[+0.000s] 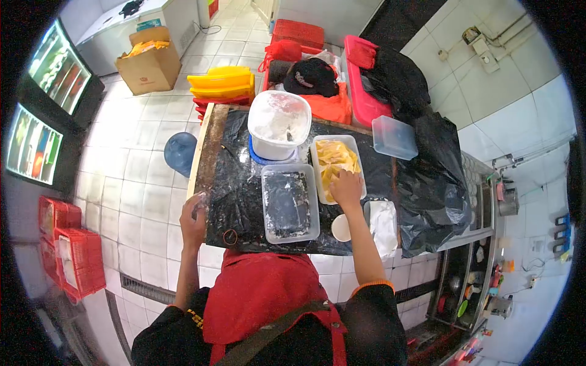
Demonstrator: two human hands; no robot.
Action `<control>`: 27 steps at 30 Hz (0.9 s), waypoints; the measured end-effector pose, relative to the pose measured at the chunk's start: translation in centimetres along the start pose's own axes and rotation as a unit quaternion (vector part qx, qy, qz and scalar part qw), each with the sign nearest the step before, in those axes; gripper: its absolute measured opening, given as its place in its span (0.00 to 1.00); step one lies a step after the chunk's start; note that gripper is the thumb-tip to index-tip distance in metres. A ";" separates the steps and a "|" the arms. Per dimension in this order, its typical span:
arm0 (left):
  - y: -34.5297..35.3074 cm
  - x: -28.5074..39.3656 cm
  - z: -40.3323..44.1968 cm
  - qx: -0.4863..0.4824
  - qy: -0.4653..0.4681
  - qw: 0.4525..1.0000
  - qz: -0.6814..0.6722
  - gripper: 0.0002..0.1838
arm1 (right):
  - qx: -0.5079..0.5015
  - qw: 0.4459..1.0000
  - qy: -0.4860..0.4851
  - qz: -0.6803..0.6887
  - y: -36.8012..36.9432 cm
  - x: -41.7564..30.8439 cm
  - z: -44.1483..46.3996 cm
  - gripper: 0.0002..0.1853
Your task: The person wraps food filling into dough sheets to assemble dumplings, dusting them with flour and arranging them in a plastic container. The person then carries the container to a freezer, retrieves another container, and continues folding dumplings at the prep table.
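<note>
My right hand (347, 188) reaches down into a clear plastic tub (361, 160) holding yellow, wet-looking food pieces (337, 157). Its fingers are pressed together on the pieces, and the fingertips are partly hidden. My left hand (194, 213) is at the table's left edge, fingers loosely bent and apart, with whitish residue on them. Between the hands lies a shallow clear container (316, 210) dusted with white powder inside. Behind it stands a white bucket (262, 146) with white powder in it, on a blue round base.
Black plastic covers the table (235, 183). A white bowl (341, 228) and a white bag (383, 229) sit near my right forearm. An empty clear box (394, 138) lies at the back right. A rubber band (230, 237) rests front left. Red crates (79, 262) stand on the floor.
</note>
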State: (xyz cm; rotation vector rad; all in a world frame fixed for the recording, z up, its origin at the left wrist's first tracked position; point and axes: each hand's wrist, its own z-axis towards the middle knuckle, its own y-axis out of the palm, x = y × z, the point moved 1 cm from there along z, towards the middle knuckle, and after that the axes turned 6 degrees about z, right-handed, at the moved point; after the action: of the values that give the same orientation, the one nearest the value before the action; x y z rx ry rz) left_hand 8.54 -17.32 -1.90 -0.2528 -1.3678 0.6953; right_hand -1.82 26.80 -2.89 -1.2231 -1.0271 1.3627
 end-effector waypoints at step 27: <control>17.8 13.8 1.4 -0.289 -0.301 0.662 -0.623 0.26 | -0.038 0.880 -0.047 0.472 -5.9 -0.9 2.4 0.16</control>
State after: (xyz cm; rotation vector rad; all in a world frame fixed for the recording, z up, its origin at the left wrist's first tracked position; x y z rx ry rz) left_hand 2.31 4.28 -0.25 0.4888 -1.9412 -0.9397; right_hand -3.39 26.80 3.31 -1.8474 -0.5214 2.1395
